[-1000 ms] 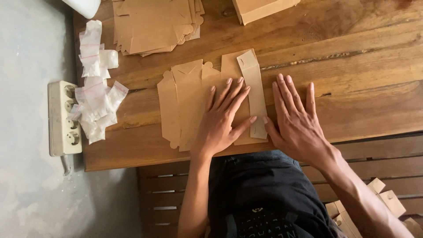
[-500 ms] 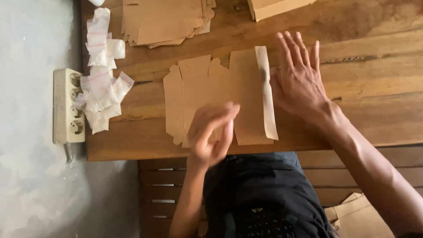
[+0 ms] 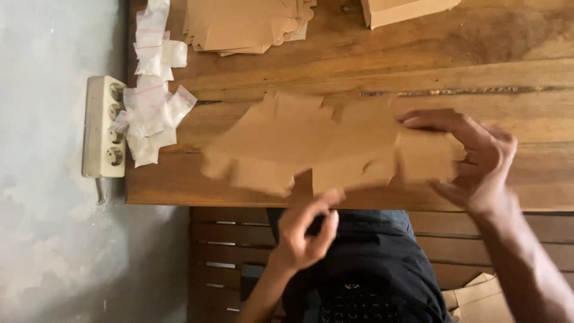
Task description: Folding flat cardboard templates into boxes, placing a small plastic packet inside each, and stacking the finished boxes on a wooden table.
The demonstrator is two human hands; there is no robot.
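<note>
My right hand [image 3: 478, 158] grips the right end of the flat brown cardboard cutout [image 3: 317, 149], thumb under, fingers curled over its top edge. The cutout is lifted off the wooden table [image 3: 508, 60] and hangs above the near part of the tabletop; its outline is blurred, so I cannot tell its exact tilt. Its left end is free.

My left hand [image 3: 305, 233] is below the table's near edge, in front of my dark shirt [image 3: 371, 269], fingers loosely bent and holding nothing. Its fingertips come up just under the cutout's lower edge; contact cannot be told.

At the far edge lies a stack of similar cardboard sheets [image 3: 245, 24], and to its right a folded cardboard box [image 3: 406, 9], partly cut off. A heap of small clear plastic bags [image 3: 152, 101] sits at the table's left end, overlapping a white power strip [image 3: 101, 125] beside it. More cardboard pieces [image 3: 478, 299] lie near my right forearm.
</note>
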